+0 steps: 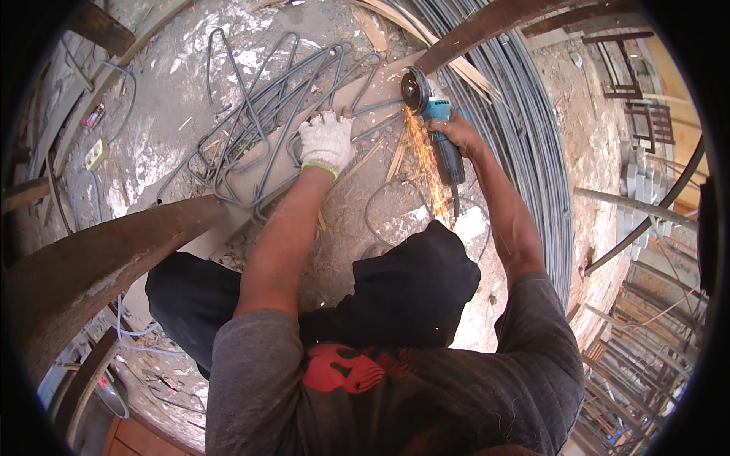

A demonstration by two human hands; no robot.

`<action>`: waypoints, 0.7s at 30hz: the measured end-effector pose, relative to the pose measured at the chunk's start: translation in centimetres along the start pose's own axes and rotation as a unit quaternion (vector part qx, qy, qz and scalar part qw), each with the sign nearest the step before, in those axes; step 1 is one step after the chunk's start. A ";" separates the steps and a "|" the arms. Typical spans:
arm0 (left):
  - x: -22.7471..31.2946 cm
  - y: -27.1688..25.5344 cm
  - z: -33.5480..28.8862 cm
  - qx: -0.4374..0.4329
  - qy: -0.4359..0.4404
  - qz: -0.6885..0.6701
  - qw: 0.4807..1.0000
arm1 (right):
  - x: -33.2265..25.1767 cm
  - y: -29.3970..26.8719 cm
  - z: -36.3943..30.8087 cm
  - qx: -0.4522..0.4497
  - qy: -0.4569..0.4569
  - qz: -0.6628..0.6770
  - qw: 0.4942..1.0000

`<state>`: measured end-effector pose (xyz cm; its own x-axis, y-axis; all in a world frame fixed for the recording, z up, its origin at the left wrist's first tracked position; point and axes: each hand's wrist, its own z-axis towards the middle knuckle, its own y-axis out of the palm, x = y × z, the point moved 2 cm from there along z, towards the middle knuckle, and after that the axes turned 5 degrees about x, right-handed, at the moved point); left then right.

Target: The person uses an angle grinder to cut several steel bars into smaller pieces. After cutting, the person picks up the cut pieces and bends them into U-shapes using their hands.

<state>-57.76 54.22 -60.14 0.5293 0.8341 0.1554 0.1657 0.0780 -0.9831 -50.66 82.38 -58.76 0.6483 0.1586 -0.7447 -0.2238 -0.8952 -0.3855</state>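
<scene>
My right hand [456, 133], bare, is wrapped round a teal and black angle grinder [449, 157]. The grinder's dark disc [414, 90] meets the end of thin steel rods [378, 106]. Orange sparks [426, 156] stream from there down toward my knee. My left hand [327, 139], in a white knitted glove with a green cuff, presses down with curled fingers on the bent steel rods; its fingertips are partly hidden. Several more bent rods [247, 137] lie in a tangled pile left of the glove, partly over a plank [365, 91].
A long bundle of straight steel rods [532, 129] curves along my right. Wooden beams stand close at left [114, 258] and at the top [487, 34]. The grinder's cord [456, 204] trails near my knee. A pale socket block [96, 154] lies at far left.
</scene>
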 end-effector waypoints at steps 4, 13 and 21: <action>-0.1 0.0 0.1 -0.012 0.004 -0.009 1.000 | -0.2 -0.1 0.1 -0.002 0.003 -0.008 1.000; -0.1 0.2 0.0 0.005 0.010 -0.017 1.000 | -0.4 0.3 0.0 0.011 0.013 -0.003 1.000; -0.2 0.1 0.1 0.000 0.012 -0.019 1.000 | -0.1 0.0 0.0 -0.014 0.016 -0.028 0.999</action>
<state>-57.89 54.11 -60.30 0.5419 0.8175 0.1949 0.1862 0.1094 -0.9764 -50.71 82.36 -58.67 0.6823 0.1962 -0.7043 -0.1657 -0.8968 -0.4103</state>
